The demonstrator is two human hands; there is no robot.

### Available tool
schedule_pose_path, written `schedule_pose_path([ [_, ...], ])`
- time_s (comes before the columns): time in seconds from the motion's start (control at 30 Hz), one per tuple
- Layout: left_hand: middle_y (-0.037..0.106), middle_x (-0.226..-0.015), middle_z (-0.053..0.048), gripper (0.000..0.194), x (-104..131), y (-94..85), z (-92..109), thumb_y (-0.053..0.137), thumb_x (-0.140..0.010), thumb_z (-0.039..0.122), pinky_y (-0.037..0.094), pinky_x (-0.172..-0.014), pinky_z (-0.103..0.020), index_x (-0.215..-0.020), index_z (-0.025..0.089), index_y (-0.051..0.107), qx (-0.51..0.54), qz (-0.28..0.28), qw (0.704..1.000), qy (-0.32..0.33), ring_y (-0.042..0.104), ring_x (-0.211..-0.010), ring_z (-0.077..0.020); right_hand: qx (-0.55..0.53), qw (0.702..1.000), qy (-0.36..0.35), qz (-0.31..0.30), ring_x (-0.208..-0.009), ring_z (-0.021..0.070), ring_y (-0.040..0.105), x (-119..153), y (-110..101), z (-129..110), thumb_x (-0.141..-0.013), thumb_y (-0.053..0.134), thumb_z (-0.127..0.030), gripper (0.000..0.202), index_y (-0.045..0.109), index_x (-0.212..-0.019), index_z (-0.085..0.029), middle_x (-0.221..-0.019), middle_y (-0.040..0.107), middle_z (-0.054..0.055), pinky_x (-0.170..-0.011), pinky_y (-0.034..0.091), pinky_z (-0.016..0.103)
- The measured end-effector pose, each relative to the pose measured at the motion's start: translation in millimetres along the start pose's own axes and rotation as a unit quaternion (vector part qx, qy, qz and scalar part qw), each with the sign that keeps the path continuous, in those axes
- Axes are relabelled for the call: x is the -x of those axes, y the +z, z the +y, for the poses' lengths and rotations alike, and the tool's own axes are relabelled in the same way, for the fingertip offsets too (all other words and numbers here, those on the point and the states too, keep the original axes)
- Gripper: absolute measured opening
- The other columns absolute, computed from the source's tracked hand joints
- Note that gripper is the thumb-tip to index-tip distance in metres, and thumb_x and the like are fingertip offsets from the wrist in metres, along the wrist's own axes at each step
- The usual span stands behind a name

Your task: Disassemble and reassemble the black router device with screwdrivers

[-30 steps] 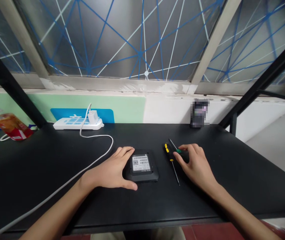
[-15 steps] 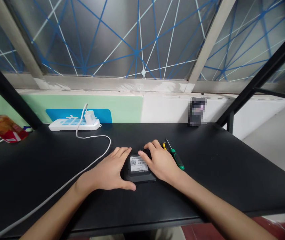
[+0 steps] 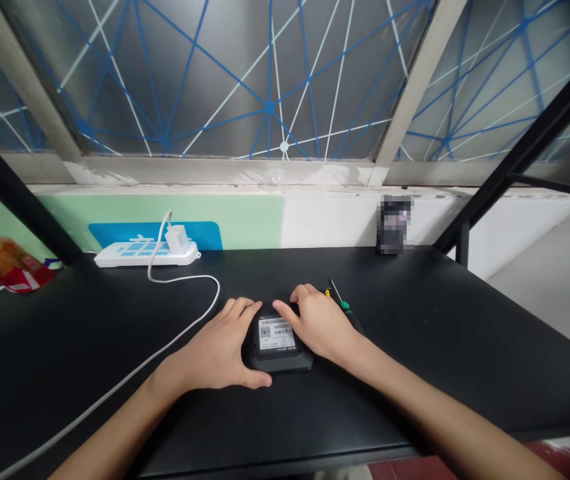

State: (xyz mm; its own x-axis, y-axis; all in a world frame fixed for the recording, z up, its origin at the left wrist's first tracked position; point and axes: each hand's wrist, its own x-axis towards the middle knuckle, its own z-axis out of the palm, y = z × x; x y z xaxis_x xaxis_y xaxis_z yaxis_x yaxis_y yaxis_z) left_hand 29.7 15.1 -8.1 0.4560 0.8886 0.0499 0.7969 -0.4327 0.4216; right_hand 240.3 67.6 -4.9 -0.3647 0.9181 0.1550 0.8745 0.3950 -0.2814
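A flat black device box point(image 3: 282, 363) with a white printed label point(image 3: 277, 333) facing up lies on the desk in front of me. My left hand point(image 3: 219, 343) wraps its left side, with the thumb along the near edge and the fingers at the far left corner. Over the right side curves my right hand point(image 3: 319, 320), its thumb across the far end of the top and its other fingers bent beyond the far right corner. Between them the two hands hold the box; the right edge is partly hidden. Beside my right hand lies a green-handled screwdriver point(image 3: 346, 307), partly covered by it.
Just behind my right hand shows a small yellow item point(image 3: 328, 293). A white power strip point(image 3: 147, 255) with a plugged-in charger point(image 3: 177, 238) sits at the back; its white cable point(image 3: 129, 373) crosses the desk's left side. A bottle of orange-brown drink point(image 3: 5, 260) stands far left.
The view has shifted slightly, so the desk sits a little lower. My right hand now covers more of the screwdriver handle. Both hands remain at the box.
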Motion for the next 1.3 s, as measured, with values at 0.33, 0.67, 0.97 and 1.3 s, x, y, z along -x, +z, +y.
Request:
schedule_pose_path([
  [0.33, 0.053, -0.128, -0.012, 0.100, -4, -4.5, 6, 0.086, -0.058, 0.049, 0.045, -0.103, -0.053, -0.143, 0.017, 0.044, -0.002, -0.014, 1.000, -0.011, 0.049, -0.116, -0.0366, 0.001, 1.000, 0.020, -0.023, -0.088, 0.0318, 0.073, -15, -2, 0, -0.092, 0.042, -0.070, 0.063, 0.065, -0.093, -0.012, -0.095, 0.074, 0.020, -0.076, 0.053, 0.040],
  [0.67, 0.054, -0.123, -0.012, 0.102, -9, -6.1, 7, 0.084, -0.055, 0.052, 0.046, -0.102, -0.053, -0.142, 0.015, 0.045, -0.003, -0.022, 1.000, -0.006, 0.050, -0.113, -0.0370, -0.022, 0.994, 0.072, -0.073, -0.077, 0.0336, 0.074, -28, 3, 0, -0.087, 0.022, -0.085, 0.089, 0.072, -0.069, -0.014, -0.076, 0.075, 0.021, -0.071, 0.053, 0.043],
  [0.97, 0.055, -0.119, -0.011, 0.094, -4, -4.1, 5, 0.084, -0.056, 0.052, 0.048, -0.099, -0.055, -0.136, 0.016, 0.051, -0.008, 0.005, 1.000, 0.005, 0.052, -0.111, -0.0378, -0.095, 0.993, 0.064, -0.042, -0.070, 0.0280, 0.071, -26, 5, 8, -0.087, 0.021, -0.086, 0.085, 0.067, -0.065, -0.018, -0.072, 0.074, 0.016, -0.066, 0.050, 0.040],
  [1.3, 0.050, -0.135, -0.016, 0.107, 0, -2.6, -3, 0.084, -0.062, 0.051, 0.043, -0.109, -0.056, -0.151, 0.014, 0.038, 0.006, -0.002, 1.000, 0.004, 0.047, -0.126, -0.0401, -0.255, 0.962, -0.079, -0.048, -0.095, 0.0164, 0.067, 9, -7, 36, -0.093, 0.058, -0.050, 0.037, 0.061, -0.116, -0.020, -0.114, 0.070, 0.007, -0.081, 0.055, 0.031],
])
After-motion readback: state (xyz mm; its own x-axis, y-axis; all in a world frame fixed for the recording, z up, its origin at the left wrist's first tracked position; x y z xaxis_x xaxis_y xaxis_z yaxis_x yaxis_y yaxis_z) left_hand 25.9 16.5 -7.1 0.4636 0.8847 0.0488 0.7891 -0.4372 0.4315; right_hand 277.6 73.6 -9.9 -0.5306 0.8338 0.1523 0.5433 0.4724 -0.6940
